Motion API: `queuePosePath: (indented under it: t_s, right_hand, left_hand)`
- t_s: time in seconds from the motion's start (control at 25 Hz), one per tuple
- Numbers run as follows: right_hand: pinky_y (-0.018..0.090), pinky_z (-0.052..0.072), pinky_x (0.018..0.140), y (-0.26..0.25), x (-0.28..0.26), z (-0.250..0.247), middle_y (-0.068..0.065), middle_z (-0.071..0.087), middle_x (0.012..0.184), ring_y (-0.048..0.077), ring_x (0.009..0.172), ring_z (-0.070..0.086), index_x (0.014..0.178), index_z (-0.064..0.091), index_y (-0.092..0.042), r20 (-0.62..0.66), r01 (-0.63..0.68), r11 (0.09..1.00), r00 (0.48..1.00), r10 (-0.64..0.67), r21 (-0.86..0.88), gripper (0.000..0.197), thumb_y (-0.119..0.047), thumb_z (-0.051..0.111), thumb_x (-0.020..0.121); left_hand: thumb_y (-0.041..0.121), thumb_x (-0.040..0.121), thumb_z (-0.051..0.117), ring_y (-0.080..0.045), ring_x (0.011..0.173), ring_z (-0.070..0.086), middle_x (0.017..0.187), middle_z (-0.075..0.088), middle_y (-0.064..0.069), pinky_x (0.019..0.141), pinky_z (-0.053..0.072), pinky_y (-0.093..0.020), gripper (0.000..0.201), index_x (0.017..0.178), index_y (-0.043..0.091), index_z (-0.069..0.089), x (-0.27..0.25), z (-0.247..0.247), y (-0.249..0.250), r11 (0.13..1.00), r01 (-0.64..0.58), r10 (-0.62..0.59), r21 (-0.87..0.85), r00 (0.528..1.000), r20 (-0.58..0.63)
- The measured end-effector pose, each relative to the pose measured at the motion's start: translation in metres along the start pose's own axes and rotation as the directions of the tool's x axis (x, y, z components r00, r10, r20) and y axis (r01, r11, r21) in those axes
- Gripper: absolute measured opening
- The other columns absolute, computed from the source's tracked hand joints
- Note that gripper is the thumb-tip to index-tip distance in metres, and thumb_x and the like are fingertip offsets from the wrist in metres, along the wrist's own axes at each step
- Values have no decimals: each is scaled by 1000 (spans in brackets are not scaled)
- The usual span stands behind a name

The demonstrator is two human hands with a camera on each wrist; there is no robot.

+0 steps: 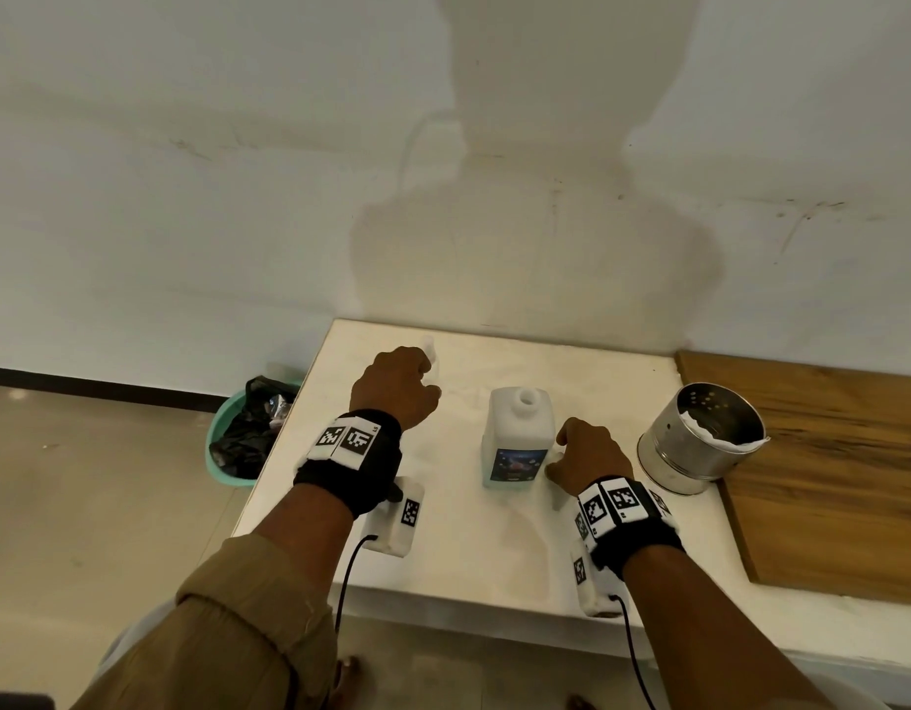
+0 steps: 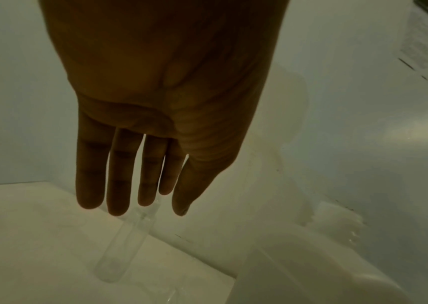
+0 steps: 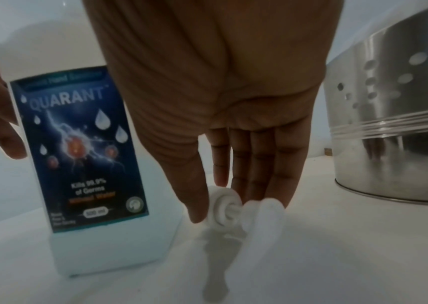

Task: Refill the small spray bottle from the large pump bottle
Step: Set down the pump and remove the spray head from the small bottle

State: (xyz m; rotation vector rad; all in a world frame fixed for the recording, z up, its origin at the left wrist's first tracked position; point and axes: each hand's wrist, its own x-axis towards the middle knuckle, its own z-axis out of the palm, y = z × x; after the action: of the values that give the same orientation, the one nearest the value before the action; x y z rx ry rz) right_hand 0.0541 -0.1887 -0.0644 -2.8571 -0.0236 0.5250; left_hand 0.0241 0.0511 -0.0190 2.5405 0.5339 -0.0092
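The small clear spray bottle [image 1: 429, 351] [image 2: 121, 253] stands near the back left of the white table [image 1: 469, 545]. My left hand [image 1: 399, 389] [image 2: 135, 205] hovers just over its neck with straight fingers, holding nothing. The large white bottle [image 1: 517, 443] [image 3: 83, 154], with a blue label, stands upright in the middle, its neck uncapped. To its right lies the white pump head [image 3: 225, 208] on the table. My right hand [image 1: 586, 453] [image 3: 207, 200] pinches the pump's collar between thumb and fingertips. In the head view the hand hides the pump.
A perforated steel canister [image 1: 699, 438] [image 3: 394, 123] with white paper inside stands just right of my right hand. A wooden board [image 1: 827, 479] adjoins the table's right side. A green bin [image 1: 243, 438] with a black bag sits on the floor at left. The wall runs close behind.
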Motion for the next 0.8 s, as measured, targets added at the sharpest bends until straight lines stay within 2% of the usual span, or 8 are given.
queuePosePath:
  t_s: [0.24,0.48,0.6,0.72,0.8]
  right_hand:
    - [34,49,85,-2,-1,-6,11,56,124,30,109,61,127,49,-14,3,6,1000,1000,-6,1,50,-28,71,84]
    - [36,51,86,-9,-2,-38,9,62,122,29,106,62,125,54,-16,-194,93,978,979,-56,189,40,-30,63,89]
    - [34,50,84,-12,-6,-50,9,64,117,27,101,62,119,58,-19,-264,135,960,962,-68,244,29,-21,55,90]
    - [30,46,79,-11,-8,-60,9,66,113,26,98,61,115,61,-19,-329,168,941,942,-65,295,30,-14,50,88]
    - [29,45,77,-10,-8,-66,7,67,110,24,95,61,113,63,-18,-366,190,927,928,-62,324,29,-13,50,87]
  left_hand:
    - [33,83,66,-22,112,58,123,61,2,92,47,-33,36,117,25,61,4,4,-2,1000,16,-16,-6,1000,14]
    - [36,80,64,-24,114,59,126,61,-1,96,48,-39,44,123,23,59,11,10,-9,997,80,-79,-18,997,17]
    - [37,82,63,-27,116,57,128,60,-3,96,48,-41,48,127,21,55,16,15,-9,996,90,-90,-18,996,9]
    - [36,85,64,-30,114,58,126,60,-6,91,48,-39,47,125,16,52,23,20,-8,997,65,-66,-44,997,-28]
    - [35,84,68,-29,118,56,130,59,-5,93,47,-40,53,129,16,49,29,25,-11,994,56,-60,-94,997,-41]
